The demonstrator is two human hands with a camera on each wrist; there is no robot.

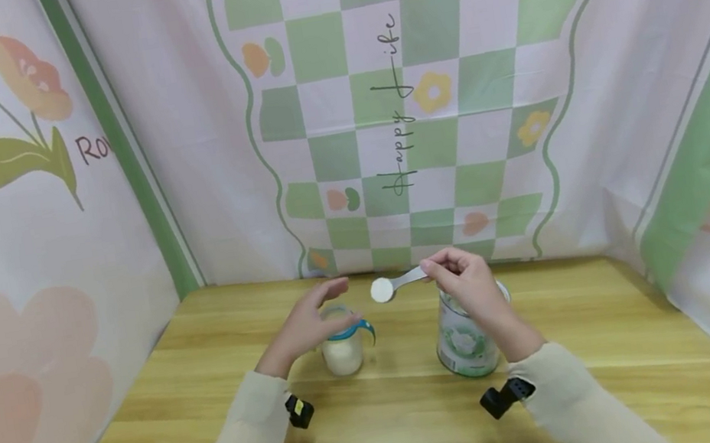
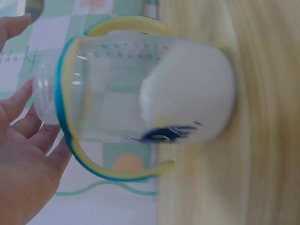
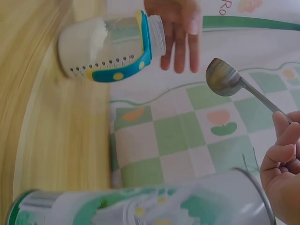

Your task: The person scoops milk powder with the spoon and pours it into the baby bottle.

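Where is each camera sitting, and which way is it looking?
Head: worn on the head, looking forward and down at the wooden table; both sleeves, the left hand and the right hand show.
Left wrist: beside the baby bottle; the left hand's palm shows.
Right wrist: looks past the tin at the spoon pinched by the right hand.
Shared: all three views show the bottle with white powder.

Pale wooden table (image 1: 148, 409); floral cloth backdrop (image 1: 15, 229) on three sides (green-white checks (image 1: 431, 85) in middle).
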